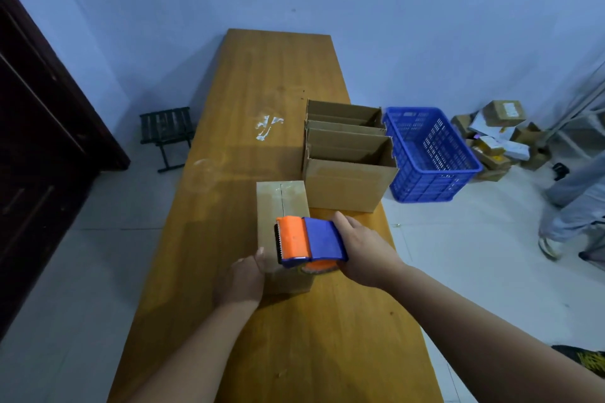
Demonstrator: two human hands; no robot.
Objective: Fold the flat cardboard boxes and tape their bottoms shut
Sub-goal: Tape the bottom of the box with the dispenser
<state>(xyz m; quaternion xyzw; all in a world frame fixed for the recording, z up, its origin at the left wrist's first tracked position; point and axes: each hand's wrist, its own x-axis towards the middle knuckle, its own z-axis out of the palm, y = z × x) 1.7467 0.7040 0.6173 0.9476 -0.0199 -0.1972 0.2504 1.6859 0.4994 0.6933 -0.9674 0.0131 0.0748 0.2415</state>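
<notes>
The right hand [363,252] is clenched round the blue body of an orange-and-blue tape dispenser [309,240], its toothed orange end pointing left; the dispenser sits on the near end of a closed cardboard box [281,203]; the left hand [242,281] holds that box's near left corner, thumb on top; the box lies on the wooden table [262,75], centre seam up and glossy with tape; just beyond it to the right stands a row of open-topped boxes [347,183]; a blue slatted crate [432,154] sits on the floor beside them; farther right, a heap of parcels [501,137]; left of the table, a dark folding stool [165,132].
</notes>
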